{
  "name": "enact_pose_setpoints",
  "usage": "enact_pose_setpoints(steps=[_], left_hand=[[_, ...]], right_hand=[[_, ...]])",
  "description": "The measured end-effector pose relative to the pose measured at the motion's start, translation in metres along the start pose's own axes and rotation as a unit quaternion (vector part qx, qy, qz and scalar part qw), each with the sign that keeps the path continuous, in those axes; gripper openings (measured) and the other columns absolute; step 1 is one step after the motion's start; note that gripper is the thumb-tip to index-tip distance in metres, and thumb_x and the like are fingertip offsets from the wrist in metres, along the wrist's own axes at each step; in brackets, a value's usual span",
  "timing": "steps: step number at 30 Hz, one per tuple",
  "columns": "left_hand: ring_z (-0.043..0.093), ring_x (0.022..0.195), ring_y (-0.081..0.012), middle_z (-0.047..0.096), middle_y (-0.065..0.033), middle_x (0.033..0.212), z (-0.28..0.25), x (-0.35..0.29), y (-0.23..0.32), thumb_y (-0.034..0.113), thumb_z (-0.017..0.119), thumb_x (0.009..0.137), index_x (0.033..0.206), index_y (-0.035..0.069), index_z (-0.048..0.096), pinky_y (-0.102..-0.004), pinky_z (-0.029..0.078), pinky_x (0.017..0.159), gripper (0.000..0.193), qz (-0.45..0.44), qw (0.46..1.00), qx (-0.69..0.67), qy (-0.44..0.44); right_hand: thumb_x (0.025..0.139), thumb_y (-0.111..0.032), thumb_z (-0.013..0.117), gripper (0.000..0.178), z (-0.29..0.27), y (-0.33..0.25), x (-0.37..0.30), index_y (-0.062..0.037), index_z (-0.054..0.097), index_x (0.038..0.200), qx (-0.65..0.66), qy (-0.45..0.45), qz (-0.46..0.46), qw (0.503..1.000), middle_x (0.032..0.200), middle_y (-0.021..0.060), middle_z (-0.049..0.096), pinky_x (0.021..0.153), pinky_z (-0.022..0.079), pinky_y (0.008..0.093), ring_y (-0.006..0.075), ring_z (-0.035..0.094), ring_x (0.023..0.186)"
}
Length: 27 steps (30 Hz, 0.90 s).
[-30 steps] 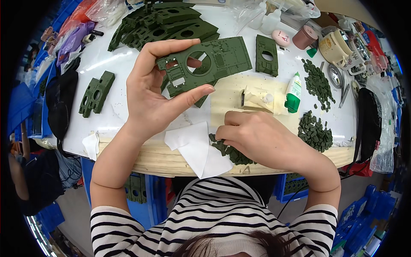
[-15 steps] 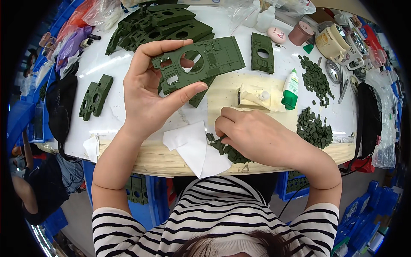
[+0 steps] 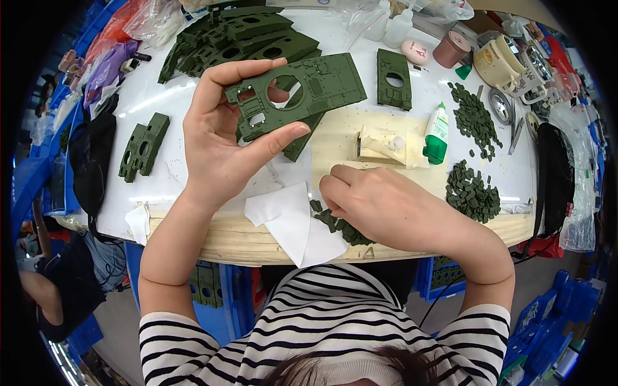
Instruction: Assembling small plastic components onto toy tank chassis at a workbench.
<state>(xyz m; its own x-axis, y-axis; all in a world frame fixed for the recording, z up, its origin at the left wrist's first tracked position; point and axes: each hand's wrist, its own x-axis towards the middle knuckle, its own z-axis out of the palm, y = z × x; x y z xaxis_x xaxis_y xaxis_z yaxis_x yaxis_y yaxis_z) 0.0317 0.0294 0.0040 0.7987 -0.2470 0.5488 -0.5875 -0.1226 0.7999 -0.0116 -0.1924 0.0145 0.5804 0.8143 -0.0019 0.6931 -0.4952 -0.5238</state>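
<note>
My left hand (image 3: 222, 138) grips a dark green plastic model tank hull (image 3: 328, 83) by its left end, thumb below and fingers above. The hull is tilted over the table and has a large round hole. Another green part (image 3: 302, 141) lies partly hidden beneath it. My right hand (image 3: 380, 199) is closed, fingertips bent together over a pile of small green pieces (image 3: 351, 233) at the table's front edge. Whatever the fingertips hold, if anything, is hidden. White paper (image 3: 290, 222) lies left of that pile.
A stack of green hulls (image 3: 238, 42) stands at the back left; single hulls lie left (image 3: 143, 147) and back right (image 3: 394, 78). Right of centre are a taped block (image 3: 386, 145) and a green-and-white glue bottle (image 3: 436, 136). Two piles of small pieces (image 3: 473, 193) lie farther right, near a mug (image 3: 499, 64).
My right hand has shifted very slightly left over the small pieces, its fingers drawn closer together. The left hand and hull have barely moved.
</note>
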Motion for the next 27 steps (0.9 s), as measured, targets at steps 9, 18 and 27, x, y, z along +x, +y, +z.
enact_pose_setpoints(steps=[9, 18, 27], left_hand=[[0.06, 0.111, -0.0211, 0.055, -0.0186, 0.129, 0.0, 0.0, -0.001, 0.004, 0.085, 0.068, 0.123, 0.001, 0.048, -0.035, 0.049, 0.099, 0.066, -0.026, 0.994, -0.101, -0.044], [0.058, 0.114, -0.0223, 0.056, -0.0152, 0.124, 0.002, -0.003, 0.002, 0.013, 0.093, 0.057, 0.125, 0.0, 0.044, -0.0355, 0.048, 0.102, 0.084, -0.126, 0.962, -0.215, -0.112], [0.057, 0.118, -0.0256, 0.054, -0.016, 0.129, 0.009, -0.003, 0.014, 0.03, 0.082, 0.076, 0.145, 0.0, 0.03, -0.0434, 0.051, 0.098, 0.092, -0.211, 0.917, -0.316, -0.118]], right_hand=[[0.078, 0.005, 0.07, 0.017, -0.04, -0.005, -0.008, -0.0002, 0.071, 0.094, 0.205, 0.261, -0.05, 0.942, 0.081, 0.0088, 0.067, 0.058, 0.051, 0.0279, 0.0177, 0.065, 0.069], [0.083, 0.002, 0.071, 0.01, -0.049, -0.009, -0.015, 0.0028, 0.068, 0.093, 0.377, 0.327, 0.081, 0.863, 0.083, 0.004, 0.068, 0.061, 0.05, 0.018, 0.0056, 0.064, 0.071], [0.087, -0.006, 0.07, 0.016, -0.046, -0.001, -0.01, 0.005, 0.065, 0.098, 0.472, 0.299, 0.1, 0.823, 0.083, 0.003, 0.067, 0.06, 0.046, 0.0152, 0.0017, 0.057, 0.067]])
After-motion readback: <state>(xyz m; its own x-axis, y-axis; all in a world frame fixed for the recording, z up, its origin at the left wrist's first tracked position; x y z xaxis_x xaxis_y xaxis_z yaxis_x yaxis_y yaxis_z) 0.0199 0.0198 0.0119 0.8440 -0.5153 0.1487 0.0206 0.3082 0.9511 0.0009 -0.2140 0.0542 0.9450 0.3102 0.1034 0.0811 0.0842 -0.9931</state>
